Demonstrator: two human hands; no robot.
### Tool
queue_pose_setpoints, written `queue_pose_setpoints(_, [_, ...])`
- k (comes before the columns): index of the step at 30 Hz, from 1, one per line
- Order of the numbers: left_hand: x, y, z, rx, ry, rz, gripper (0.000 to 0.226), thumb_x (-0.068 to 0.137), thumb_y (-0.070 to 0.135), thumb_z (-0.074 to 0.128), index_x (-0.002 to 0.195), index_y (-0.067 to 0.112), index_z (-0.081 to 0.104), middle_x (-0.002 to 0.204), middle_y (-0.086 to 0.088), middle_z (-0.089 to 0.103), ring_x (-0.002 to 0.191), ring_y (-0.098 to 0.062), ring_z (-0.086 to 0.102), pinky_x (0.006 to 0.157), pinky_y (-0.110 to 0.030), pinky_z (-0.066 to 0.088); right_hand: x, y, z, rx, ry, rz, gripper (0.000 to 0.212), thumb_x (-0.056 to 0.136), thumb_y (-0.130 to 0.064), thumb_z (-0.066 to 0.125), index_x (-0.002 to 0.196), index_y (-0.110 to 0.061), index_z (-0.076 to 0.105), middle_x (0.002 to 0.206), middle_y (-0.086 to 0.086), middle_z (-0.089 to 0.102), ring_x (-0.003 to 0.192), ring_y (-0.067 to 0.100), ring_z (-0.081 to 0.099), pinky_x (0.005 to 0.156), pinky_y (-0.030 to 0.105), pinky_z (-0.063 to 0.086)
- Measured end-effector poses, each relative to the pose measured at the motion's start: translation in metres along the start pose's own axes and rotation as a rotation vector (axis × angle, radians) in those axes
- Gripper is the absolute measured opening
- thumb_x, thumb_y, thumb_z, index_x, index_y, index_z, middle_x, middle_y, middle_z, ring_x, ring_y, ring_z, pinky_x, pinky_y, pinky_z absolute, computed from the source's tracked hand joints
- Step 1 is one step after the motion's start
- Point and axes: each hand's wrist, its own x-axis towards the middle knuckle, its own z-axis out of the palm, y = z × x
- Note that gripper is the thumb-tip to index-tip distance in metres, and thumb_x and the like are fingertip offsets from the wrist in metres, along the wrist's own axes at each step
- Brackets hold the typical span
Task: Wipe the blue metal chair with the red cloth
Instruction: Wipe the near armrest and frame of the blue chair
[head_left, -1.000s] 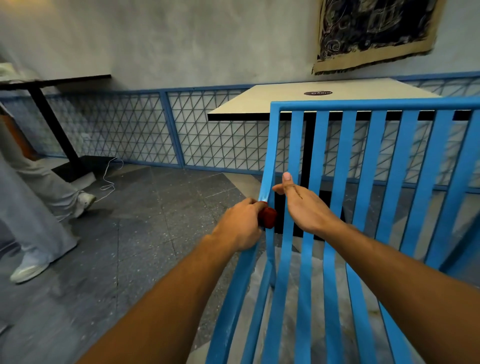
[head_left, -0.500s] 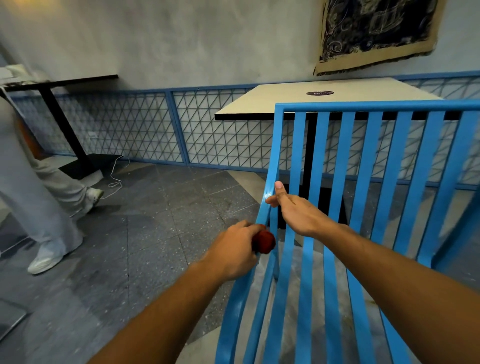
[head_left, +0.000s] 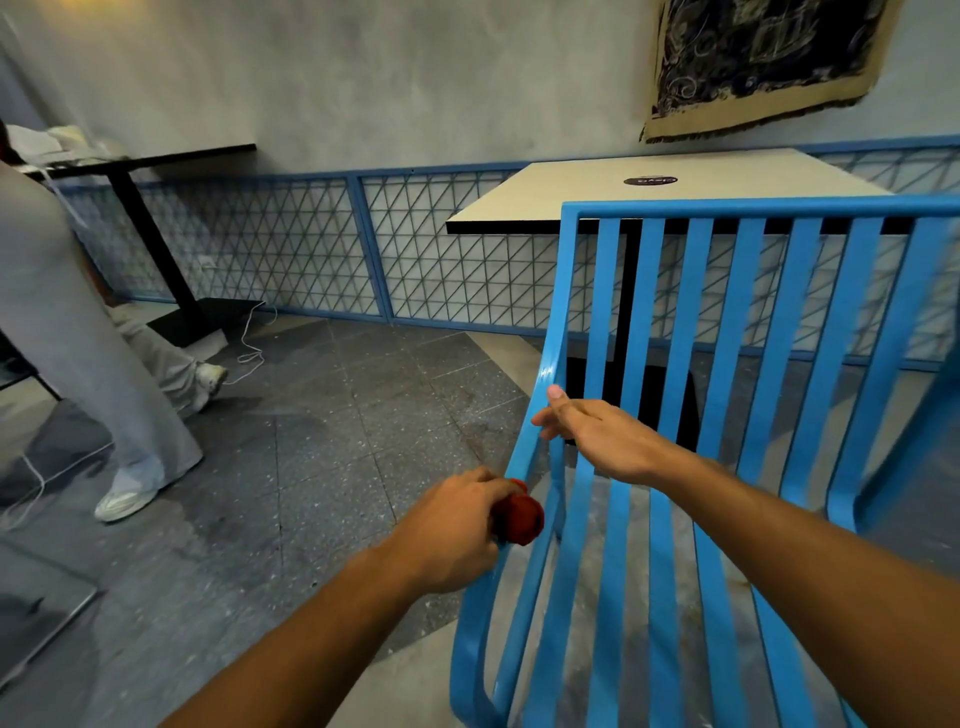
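From the head camera I look down on a bright blue chair of painted metal slats (head_left: 691, 364), its glossy flat bars running in long parallel lines from a straight top rail, down the upright back and curving forward into the seat toward me; the chair's back faces the far wall, and its long slats run away from me and upward. It fills the right half of the view, standing on a grey speckled tile floor (head_left: 337, 441) just in front of a cream-topped table with a black edge (head_left: 571, 192). My left hand (head_left: 452, 530) is curled tight around a small bunched red cloth (head_left: 517, 517), fingers clamped on it, pressing it against the chair's leftmost slat where the back bends into the seat. The cloth shows only as a rounded crimson wad poking out past my knuckles. My right hand (head_left: 597, 431) rests higher on that same outer slat, thumb lying along the metal and fingers loosely spread, holding nothing else. At left, another person's legs in pale loose trousers and white shoes (head_left: 93, 364) stand on the tiles near a dark pedestal table (head_left: 145, 161). A blue wire-lattice panel (head_left: 260, 244) lines the foot of the grey wall, and a dark frayed-edged hanging (head_left: 763, 57) is above.
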Motion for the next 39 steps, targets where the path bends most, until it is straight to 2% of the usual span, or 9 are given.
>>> queue_pose_setpoints(4, [-0.023,0.003,-0.008,0.067,-0.07,0.029,0.056,0.081,0.011,0.064,0.134,0.028,0.057,0.13,0.003,0.055,0.116,-0.021,0.056,0.096,-0.039,0.05,-0.021,-0.006,0.015,0.019,-0.105,-0.088,0.032,0.098,-0.043,0.057,0.117,-0.021,0.07,0.112,-0.005,0.072,0.11,0.01,0.065,0.106,0.04,0.048])
queue_pose_setpoints(6, [-0.037,0.005,-0.007,0.1,-0.09,0.024,0.058,0.083,0.013,0.062,0.136,0.031,0.053,0.132,0.005,0.053,0.116,-0.021,0.055,0.096,-0.041,0.05,-0.034,-0.008,0.022,0.0,-0.141,-0.105,0.027,0.093,-0.033,0.067,0.116,-0.02,0.071,0.111,-0.001,0.073,0.107,0.011,0.068,0.103,0.039,0.051])
queue_pose_setpoints(12, [-0.073,0.011,-0.002,0.196,-0.122,0.033,0.061,0.087,0.017,0.063,0.142,0.034,0.046,0.137,0.007,0.047,0.118,-0.021,0.054,0.097,-0.038,0.05,-0.07,-0.009,0.044,-0.157,-0.249,-0.105,0.026,0.089,-0.025,0.068,0.114,-0.029,0.073,0.108,-0.01,0.073,0.098,0.003,0.068,0.097,0.035,0.055])
queue_pose_setpoints(17, [-0.093,0.015,-0.006,0.211,-0.192,0.021,0.053,0.083,0.019,0.068,0.132,0.032,0.057,0.128,0.005,0.054,0.114,-0.019,0.056,0.094,-0.038,0.052,-0.092,-0.014,0.047,-0.155,-0.271,-0.088,0.029,0.087,-0.023,0.068,0.116,-0.028,0.071,0.102,-0.01,0.072,0.094,0.005,0.069,0.094,0.036,0.056])
queue_pose_setpoints(22, [-0.107,0.015,-0.011,0.119,-0.25,-0.005,0.05,0.084,0.013,0.06,0.131,0.032,0.06,0.126,0.004,0.057,0.116,-0.018,0.054,0.097,-0.034,0.05,-0.111,-0.023,0.057,-0.126,-0.341,-0.064,0.045,0.081,-0.034,0.078,0.124,-0.031,0.065,0.11,-0.013,0.067,0.098,0.003,0.066,0.096,0.033,0.055])
queue_pose_setpoints(28, [-0.108,0.016,-0.026,-0.191,-0.053,-0.089,0.04,0.079,0.025,0.078,0.115,0.034,0.063,0.111,0.012,0.063,0.095,-0.008,0.065,0.087,-0.031,0.058,-0.125,-0.027,0.082,0.02,-0.323,-0.103,0.059,0.074,-0.031,0.085,0.128,-0.027,0.06,0.117,-0.008,0.067,0.105,0.008,0.066,0.098,0.032,0.054])
queue_pose_setpoints(34, [-0.103,0.012,-0.025,-0.707,0.271,-0.228,0.038,0.073,0.023,0.088,0.095,0.03,0.058,0.089,0.002,0.076,0.082,-0.014,0.074,0.072,-0.034,0.061,-0.12,-0.023,0.096,0.379,-0.091,-0.042,0.028,0.083,-0.007,0.077,0.11,-0.012,0.071,0.103,0.011,0.073,0.089,0.021,0.074,0.076,0.03,0.061])
queue_pose_setpoints(37, [-0.102,0.016,-0.017,-0.807,0.388,-0.209,0.034,0.078,0.031,0.084,0.102,0.033,0.06,0.094,0.015,0.073,0.088,-0.007,0.07,0.074,-0.024,0.057,-0.117,-0.027,0.099,0.636,0.009,0.004,0.016,0.088,-0.004,0.071,0.104,-0.003,0.071,0.098,0.016,0.075,0.088,0.026,0.076,0.078,0.034,0.062])
queue_pose_setpoints(39, [-0.1,0.018,-0.01,-0.826,0.334,-0.183,0.051,0.075,0.039,0.084,0.119,0.04,0.056,0.103,0.021,0.067,0.098,-0.001,0.065,0.08,-0.023,0.058,-0.112,-0.027,0.099,0.744,0.067,0.056,0.016,0.088,-0.005,0.072,0.104,-0.001,0.071,0.1,0.02,0.075,0.091,0.029,0.075,0.082,0.039,0.062])
